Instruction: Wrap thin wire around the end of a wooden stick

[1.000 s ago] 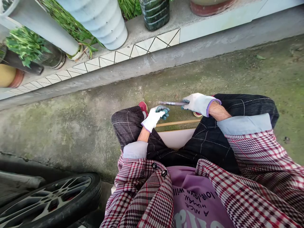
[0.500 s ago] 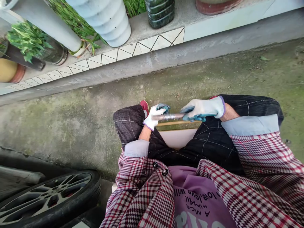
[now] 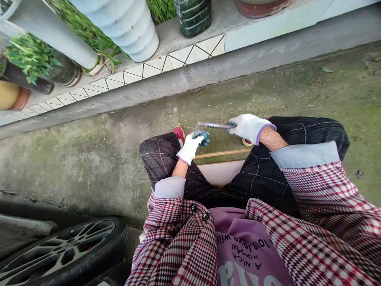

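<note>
My right hand (image 3: 247, 126), in a white work glove with a blue-green palm, is closed round one end of a grey metal rod (image 3: 203, 124). The rod points left, roughly level across the view. Shiny thin wire (image 3: 213, 125) is wound round its middle. My left hand (image 3: 193, 146), gloved alike, is just below the rod's free end with its fingers pinched together. A fine strand of wire appears to run from the winding down to those fingers. The left hand does not touch the rod.
I sit with knees apart above a pale board with a wooden edge (image 3: 223, 153). A tiled ledge (image 3: 178, 58) carries a white ribbed container (image 3: 131, 35), a dark bottle (image 3: 195, 20) and potted plants (image 3: 29, 55). A car wheel (image 3: 68, 250) lies at lower left.
My right hand has moved the rod away from my body, up in the view. The left hand has stayed nearly in place, and the rod now lies beyond it, with the strand between them.
</note>
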Demonstrator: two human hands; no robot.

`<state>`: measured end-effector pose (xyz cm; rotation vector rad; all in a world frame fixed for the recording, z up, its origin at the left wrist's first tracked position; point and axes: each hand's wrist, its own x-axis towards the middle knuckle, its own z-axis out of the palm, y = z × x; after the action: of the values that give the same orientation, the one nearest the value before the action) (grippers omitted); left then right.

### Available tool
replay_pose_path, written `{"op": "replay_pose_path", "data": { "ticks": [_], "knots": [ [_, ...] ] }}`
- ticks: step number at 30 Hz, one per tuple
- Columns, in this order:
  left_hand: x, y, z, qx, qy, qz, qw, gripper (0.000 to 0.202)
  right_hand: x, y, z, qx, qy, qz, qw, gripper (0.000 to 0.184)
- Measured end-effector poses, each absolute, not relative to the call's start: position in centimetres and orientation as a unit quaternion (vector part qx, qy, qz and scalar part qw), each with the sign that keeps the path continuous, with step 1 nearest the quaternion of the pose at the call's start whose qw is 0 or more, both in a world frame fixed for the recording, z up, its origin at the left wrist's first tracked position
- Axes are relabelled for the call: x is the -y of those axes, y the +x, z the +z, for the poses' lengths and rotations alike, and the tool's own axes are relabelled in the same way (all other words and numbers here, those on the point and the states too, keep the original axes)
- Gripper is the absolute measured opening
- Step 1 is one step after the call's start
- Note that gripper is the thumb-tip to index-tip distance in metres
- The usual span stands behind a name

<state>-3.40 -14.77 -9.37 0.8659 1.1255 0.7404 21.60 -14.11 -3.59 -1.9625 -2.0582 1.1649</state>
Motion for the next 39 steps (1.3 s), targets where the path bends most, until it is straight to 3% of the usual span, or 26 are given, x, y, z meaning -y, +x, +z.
{"op": "replay_pose_path", "data": {
  "ticks": [3,8,10,13,20,26,35,39],
  "knots": [
    [15.0,-3.1,-9.4,-0.490,0.393,0.317,0.711,0.020,14.4,21.1,-2.1,0.640,-0.654,0.396,0.077,0.020],
    [15.1,-2.6,-9.7,-0.503,0.373,0.322,0.710,0.016,15.7,20.3,-0.4,0.488,-0.631,0.569,0.200,0.028],
    [15.0,-2.6,-10.0,-0.509,0.367,0.337,0.702,0.013,16.0,20.5,-0.5,0.465,-0.593,0.628,0.196,0.031],
    [14.7,-2.9,-10.3,-0.514,0.382,0.362,0.677,0.008,16.3,21.2,-0.9,0.524,-0.500,0.681,0.106,0.034],
    [14.4,-4.1,-10.0,-0.529,0.479,0.308,0.629,0.015,16.1,21.5,-2.6,0.677,-0.475,0.556,-0.085,0.023],
    [14.9,-3.7,-9.4,-0.540,0.557,0.283,0.563,0.017,14.6,21.5,-5.4,0.738,-0.536,0.370,-0.174,0.020],
    [15.3,-2.7,-9.1,-0.524,0.452,0.316,0.649,0.017,14.0,21.4,-3.0,0.697,-0.637,0.314,-0.098,0.040],
    [15.4,-2.6,-8.6,-0.501,0.409,0.333,0.686,0.019,14.7,20.9,-1.7,0.657,-0.650,0.381,0.020,0.034]
  ]
}}
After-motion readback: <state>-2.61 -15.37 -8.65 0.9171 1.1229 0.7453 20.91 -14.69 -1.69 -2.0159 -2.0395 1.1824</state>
